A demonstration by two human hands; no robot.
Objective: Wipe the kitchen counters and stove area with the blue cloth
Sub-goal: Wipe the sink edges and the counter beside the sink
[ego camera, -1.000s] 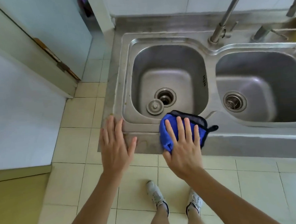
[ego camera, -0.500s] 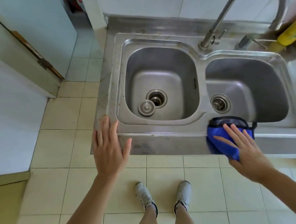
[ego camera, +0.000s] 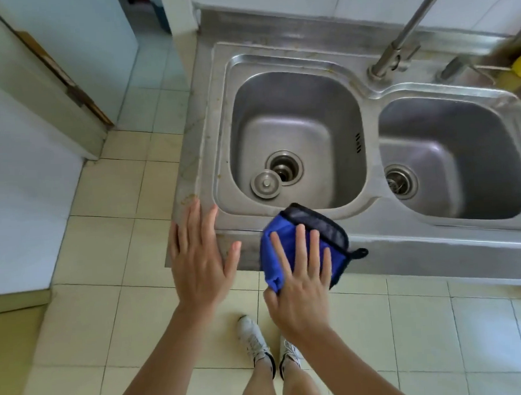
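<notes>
Both hands' fingers splay flat: right hand pressing blue cloth, seemingly on sink rim.

Dull brushed-steel sink (stained rim), soft blue cloth

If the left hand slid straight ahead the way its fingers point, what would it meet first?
Probably the raised rim of the left basin: the left hand lies flat at the counter's corner, fingers pointing along that edge. Depth is uncertain.

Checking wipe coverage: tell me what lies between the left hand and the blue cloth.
In the head view, only bare steel front edge of the sink unit separates the left hand from the blue cloth.
</notes>
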